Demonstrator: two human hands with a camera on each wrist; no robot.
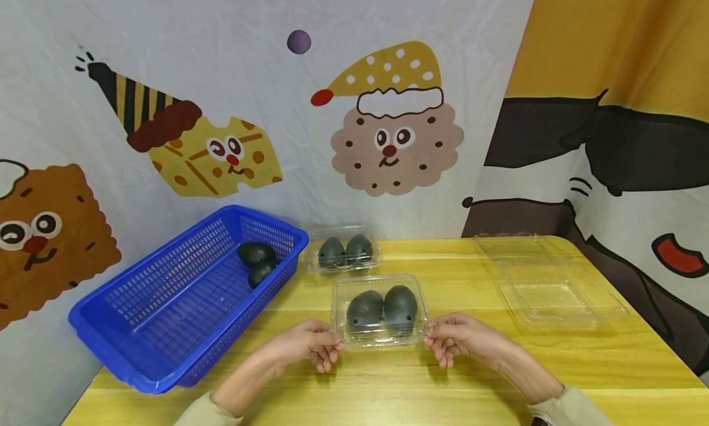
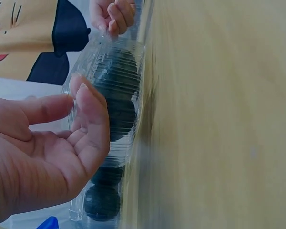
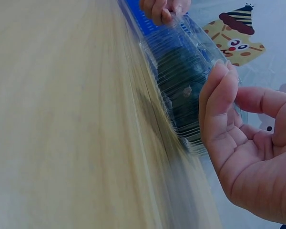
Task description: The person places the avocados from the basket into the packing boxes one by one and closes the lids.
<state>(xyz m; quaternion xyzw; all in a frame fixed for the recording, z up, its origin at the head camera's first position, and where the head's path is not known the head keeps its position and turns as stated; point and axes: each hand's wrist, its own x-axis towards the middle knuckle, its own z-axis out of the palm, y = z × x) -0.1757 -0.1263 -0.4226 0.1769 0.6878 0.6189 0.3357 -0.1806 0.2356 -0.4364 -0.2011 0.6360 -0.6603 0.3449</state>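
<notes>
A clear plastic clamshell box [image 1: 379, 340] stands on the table in front of me, with two dark avocados [image 1: 400, 308] side by side inside. Its lid appears to lie down over them. At the near left corner, my left hand [image 1: 307, 345] pinches the box's edge between thumb and fingertips. The near right corner is pinched the same way by my right hand [image 1: 462, 338]. Both wrist views show the ribbed side wall of the box [image 3: 157, 43] and the dark fruit behind it. Thumb and index finger of the left hand [image 2: 62, 148] meet at the rim.
Behind stands another clear box [image 1: 312, 263] holding two avocados. A blue plastic basket [image 1: 160, 352] at the left contains two loose avocados [image 1: 256, 253]. Open clear clamshell boxes [image 1: 554, 315] lie at the right of the wooden table [image 1: 443, 395]. A printed cloth [image 1: 299, 167] hangs behind.
</notes>
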